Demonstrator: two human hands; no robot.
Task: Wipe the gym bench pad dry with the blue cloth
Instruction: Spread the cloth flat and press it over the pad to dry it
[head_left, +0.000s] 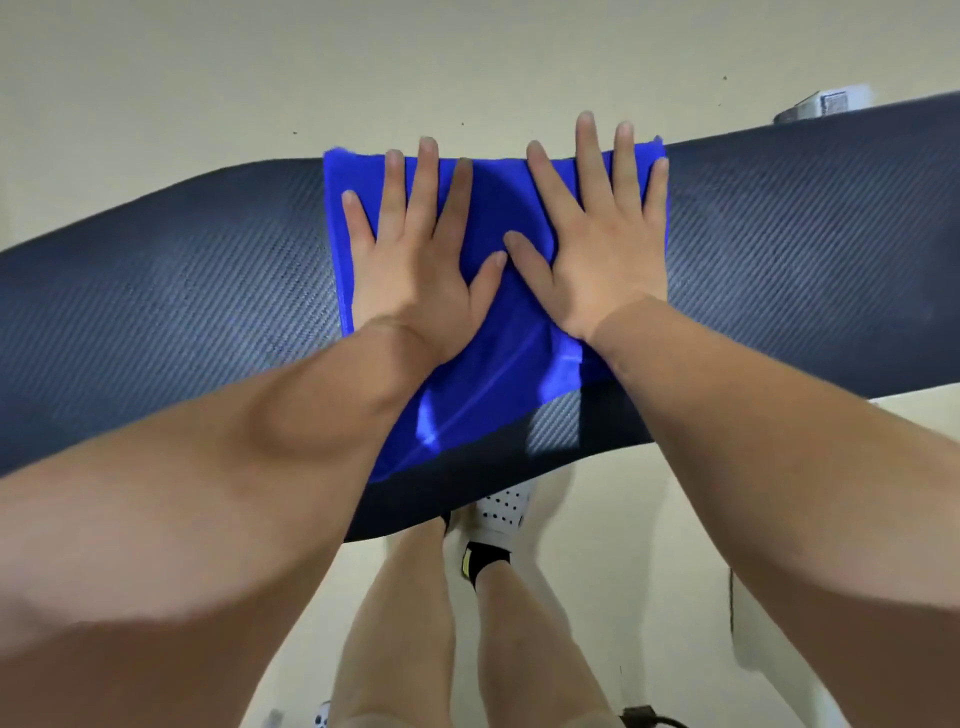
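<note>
A long black gym bench pad (156, 312) with a woven texture runs across the view from left to right. A blue cloth (488, 395) lies spread flat across its middle, from the far edge almost to the near edge. My left hand (421, 270) rests palm down on the left half of the cloth with its fingers spread. My right hand (597, 249) lies flat on the right half, fingers also apart. The two thumbs nearly touch at the cloth's centre. Neither hand grips the cloth; both press on it.
Pale floor (467, 62) lies beyond and below the bench. My legs and a white perforated shoe (504, 509) stand under the near edge. A small white box (826, 104) sits on the floor at the far right, behind the pad.
</note>
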